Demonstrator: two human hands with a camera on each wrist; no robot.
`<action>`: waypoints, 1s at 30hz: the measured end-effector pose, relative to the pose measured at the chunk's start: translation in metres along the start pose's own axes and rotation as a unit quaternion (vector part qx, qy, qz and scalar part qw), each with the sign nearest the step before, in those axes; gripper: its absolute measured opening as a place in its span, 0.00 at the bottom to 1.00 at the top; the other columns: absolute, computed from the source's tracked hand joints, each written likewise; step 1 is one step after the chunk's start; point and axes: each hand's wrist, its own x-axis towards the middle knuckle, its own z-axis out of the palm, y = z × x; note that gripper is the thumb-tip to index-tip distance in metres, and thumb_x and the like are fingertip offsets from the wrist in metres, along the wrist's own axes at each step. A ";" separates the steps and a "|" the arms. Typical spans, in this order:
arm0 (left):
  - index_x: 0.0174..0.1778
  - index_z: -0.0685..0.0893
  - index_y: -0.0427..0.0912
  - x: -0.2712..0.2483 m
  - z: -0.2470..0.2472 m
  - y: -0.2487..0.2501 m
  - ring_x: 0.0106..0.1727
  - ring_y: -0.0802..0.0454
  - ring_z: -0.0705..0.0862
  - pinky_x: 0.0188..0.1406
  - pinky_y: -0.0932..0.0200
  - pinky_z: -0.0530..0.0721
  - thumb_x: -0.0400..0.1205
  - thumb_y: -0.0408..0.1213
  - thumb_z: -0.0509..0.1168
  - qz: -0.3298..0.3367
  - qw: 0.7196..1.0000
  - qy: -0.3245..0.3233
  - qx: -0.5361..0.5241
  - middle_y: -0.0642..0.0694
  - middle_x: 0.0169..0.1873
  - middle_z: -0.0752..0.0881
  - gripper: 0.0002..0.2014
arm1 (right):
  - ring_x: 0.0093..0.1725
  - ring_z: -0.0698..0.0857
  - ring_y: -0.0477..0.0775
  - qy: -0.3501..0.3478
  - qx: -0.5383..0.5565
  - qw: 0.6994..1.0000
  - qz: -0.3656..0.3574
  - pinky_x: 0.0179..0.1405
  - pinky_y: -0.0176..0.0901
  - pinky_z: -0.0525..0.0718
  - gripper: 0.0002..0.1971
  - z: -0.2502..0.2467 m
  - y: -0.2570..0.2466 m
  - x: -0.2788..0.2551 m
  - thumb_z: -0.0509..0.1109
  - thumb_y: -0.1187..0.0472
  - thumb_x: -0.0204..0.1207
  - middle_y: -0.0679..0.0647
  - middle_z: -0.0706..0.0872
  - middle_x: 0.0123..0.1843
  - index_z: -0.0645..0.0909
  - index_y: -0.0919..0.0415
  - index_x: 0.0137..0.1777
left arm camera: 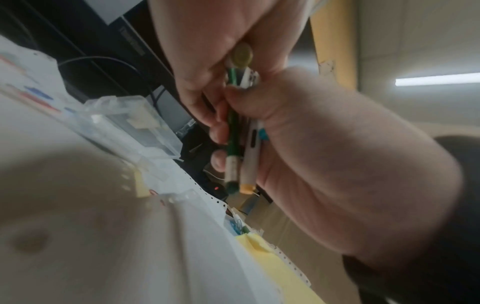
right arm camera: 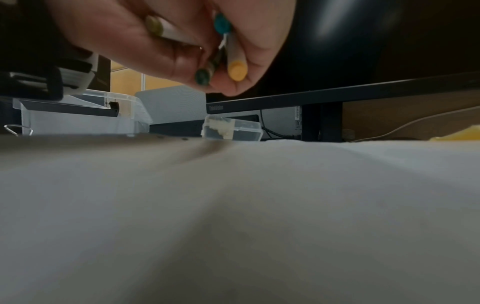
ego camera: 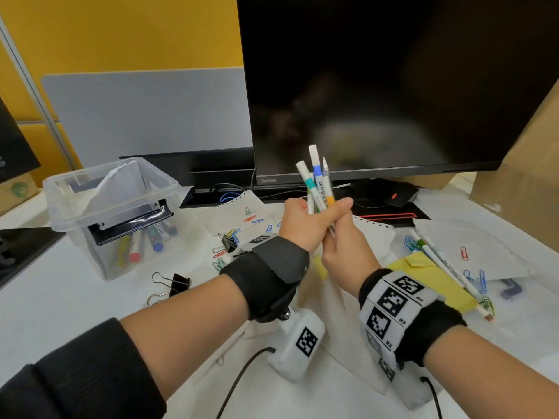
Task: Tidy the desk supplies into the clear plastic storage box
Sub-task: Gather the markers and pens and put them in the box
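Both my hands meet in front of the monitor around a bundle of markers and pens (ego camera: 317, 182), which stands upright. My left hand (ego camera: 314, 216) grips the bundle's middle, and my right hand (ego camera: 335, 240) just below holds the lower ends. The left wrist view shows a green pen (left arm camera: 232, 133) and a yellow-capped marker (left arm camera: 250, 160) between the fingers. In the right wrist view the same yellow cap (right arm camera: 237, 71) points down. The clear plastic storage box (ego camera: 75, 189) stands open at the left, with several markers and a sheet of paper inside.
Two black binder clips (ego camera: 172, 285) lie before the box, a smaller one (ego camera: 228, 241) among scattered paper clips on loose sheets. A yellow note pad (ego camera: 429, 279) and more pens (ego camera: 447, 267) lie at the right. Behind stand the monitor (ego camera: 393, 86) and a cardboard box (ego camera: 529, 176).
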 end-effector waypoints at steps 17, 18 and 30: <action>0.46 0.72 0.40 0.005 -0.033 0.000 0.11 0.59 0.67 0.12 0.69 0.70 0.83 0.31 0.58 -0.115 0.990 0.082 -0.019 0.48 0.25 0.68 0.01 | 0.58 0.81 0.54 0.063 -0.204 0.967 0.139 0.55 0.48 0.79 0.14 -0.036 0.005 -0.014 0.62 0.53 0.73 0.51 0.83 0.58 0.80 0.52 0.57; 0.45 0.73 0.41 0.005 -0.037 0.001 0.10 0.59 0.65 0.13 0.68 0.68 0.82 0.32 0.60 -0.111 0.991 0.074 0.008 0.48 0.24 0.67 0.02 | 0.62 0.78 0.57 0.056 -0.244 0.955 0.158 0.57 0.50 0.77 0.16 -0.042 0.009 -0.011 0.62 0.55 0.75 0.54 0.80 0.63 0.77 0.55 0.62; 0.28 0.72 0.47 -0.014 -0.045 -0.004 0.25 0.59 0.70 0.25 0.68 0.65 0.81 0.44 0.64 0.118 0.919 0.052 0.372 0.54 0.23 0.71 0.16 | 0.63 0.81 0.68 -0.028 -0.392 0.847 0.358 0.62 0.53 0.77 0.12 -0.086 0.080 0.014 0.60 0.68 0.79 0.69 0.83 0.61 0.80 0.73 0.56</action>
